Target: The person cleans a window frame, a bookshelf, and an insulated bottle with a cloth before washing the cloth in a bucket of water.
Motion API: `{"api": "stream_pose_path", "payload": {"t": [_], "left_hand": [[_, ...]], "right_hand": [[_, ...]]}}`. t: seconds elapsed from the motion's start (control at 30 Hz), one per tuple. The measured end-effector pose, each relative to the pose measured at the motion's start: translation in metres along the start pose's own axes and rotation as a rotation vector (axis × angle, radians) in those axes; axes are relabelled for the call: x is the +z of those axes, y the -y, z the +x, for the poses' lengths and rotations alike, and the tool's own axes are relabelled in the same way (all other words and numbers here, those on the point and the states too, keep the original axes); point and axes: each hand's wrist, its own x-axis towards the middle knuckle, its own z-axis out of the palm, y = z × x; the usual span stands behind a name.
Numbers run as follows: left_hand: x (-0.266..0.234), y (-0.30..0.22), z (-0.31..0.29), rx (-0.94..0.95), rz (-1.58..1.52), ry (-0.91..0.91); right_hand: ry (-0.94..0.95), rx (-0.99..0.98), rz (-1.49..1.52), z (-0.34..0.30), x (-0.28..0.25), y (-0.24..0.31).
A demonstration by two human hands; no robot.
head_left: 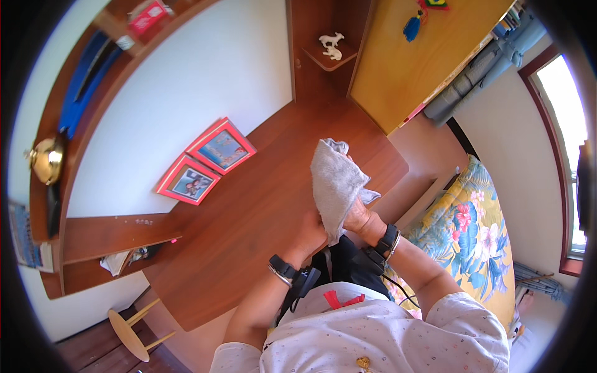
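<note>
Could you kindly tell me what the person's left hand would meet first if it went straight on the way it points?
The left hand would first meet the grey cloth, whose lower end it seems to touch; beyond that, perhaps the brown tabletop, though depth is unclear.

We are in a home, in what looks to us like a bedroom or study corner. We see a brown wooden desk (230, 248) bearing a pair of red picture frames (222, 147), and white animal figurines (332, 55) on a small corner shelf (331, 64). We find a yellow cover (476, 233) printed with tropical flowers, perhaps a bedspread, spread near a bright window (567, 105). A small round wooden stool (127, 336) on plank flooring (93, 354), and a blue tassel (411, 28) hung on a yellow wooden panel (423, 68), also look domestic to us.
</note>
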Motion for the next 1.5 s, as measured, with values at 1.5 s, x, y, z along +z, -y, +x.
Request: {"api": "stream_pose_path", "payload": {"t": [1.5], "left_hand": [[-0.016,0.107,0.142,0.155,1.314,-0.178]], "right_hand": [[0.185,0.25,-0.273,0.001,0.074,-0.131]]}}
